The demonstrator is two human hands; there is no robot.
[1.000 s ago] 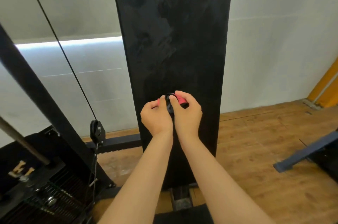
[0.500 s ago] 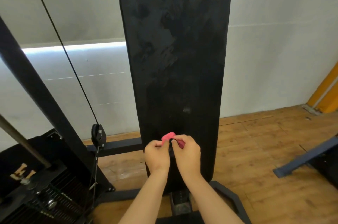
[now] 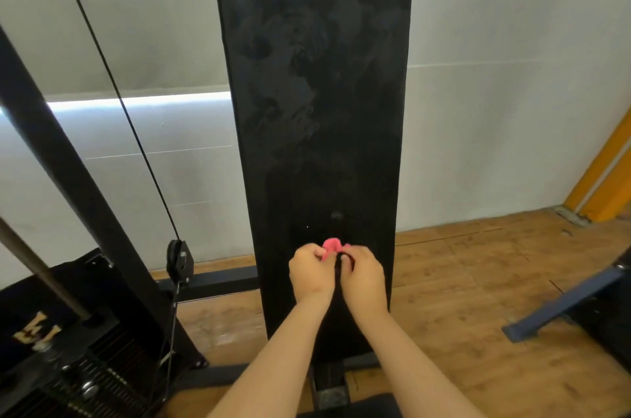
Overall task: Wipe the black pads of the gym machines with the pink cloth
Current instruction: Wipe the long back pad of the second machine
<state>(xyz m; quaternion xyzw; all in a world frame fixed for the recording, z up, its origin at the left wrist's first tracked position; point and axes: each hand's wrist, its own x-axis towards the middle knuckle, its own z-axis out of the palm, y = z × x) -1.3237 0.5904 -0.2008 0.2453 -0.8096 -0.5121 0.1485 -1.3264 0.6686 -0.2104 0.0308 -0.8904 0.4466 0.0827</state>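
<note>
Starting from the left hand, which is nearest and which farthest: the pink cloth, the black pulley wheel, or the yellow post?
1. The pink cloth, pinched in the left hand itself.
2. The pulley wheel, off to that hand's left, low down.
3. The yellow post, far right against the wall.

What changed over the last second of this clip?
The left hand and right hand moved down the black pad toward its lower end, and the pink cloth now bunches up between them. Both hands keep their grip on the cloth. The pad stands as before.
</note>
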